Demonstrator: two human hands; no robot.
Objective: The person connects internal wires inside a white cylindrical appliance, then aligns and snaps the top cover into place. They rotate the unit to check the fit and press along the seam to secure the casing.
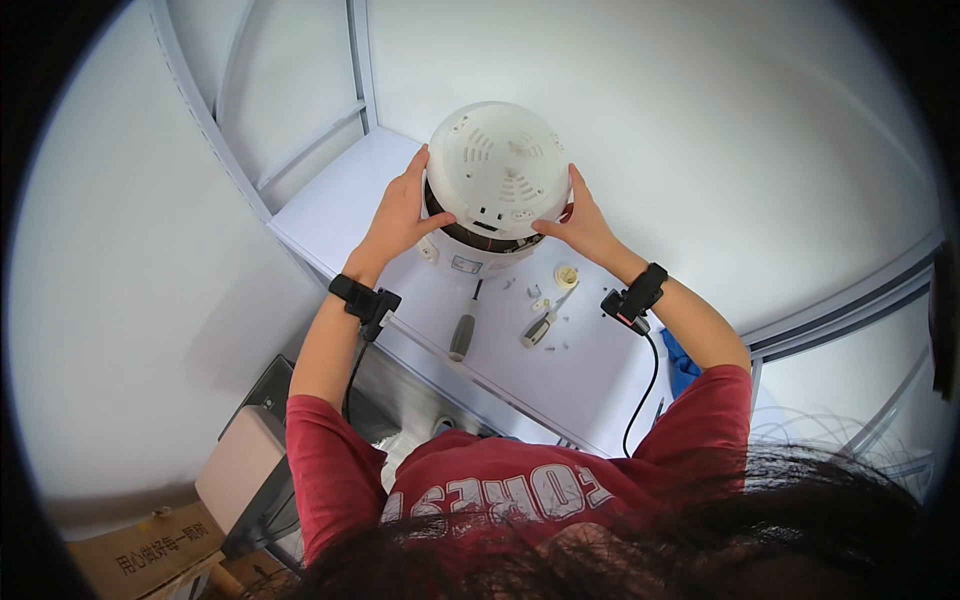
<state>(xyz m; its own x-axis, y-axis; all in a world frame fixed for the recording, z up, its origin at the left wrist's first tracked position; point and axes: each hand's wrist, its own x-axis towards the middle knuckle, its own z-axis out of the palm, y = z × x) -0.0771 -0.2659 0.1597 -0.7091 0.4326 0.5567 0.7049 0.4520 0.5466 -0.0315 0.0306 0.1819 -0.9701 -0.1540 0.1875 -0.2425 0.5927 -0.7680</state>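
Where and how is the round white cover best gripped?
Probably by opposite edges of the round white cover, coming from left and right, where the left hand and right hand sit: it's wide and circular, so opposed grips should steady it.

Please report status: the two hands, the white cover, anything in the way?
Left hand and right hand holding cover, one each side. Cover above white base, dark band showing between. Two tools on table in front, not blocking hands.

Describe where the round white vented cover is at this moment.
The cover is in the upper middle of the head view, held between the left hand and the right hand, over the white base.
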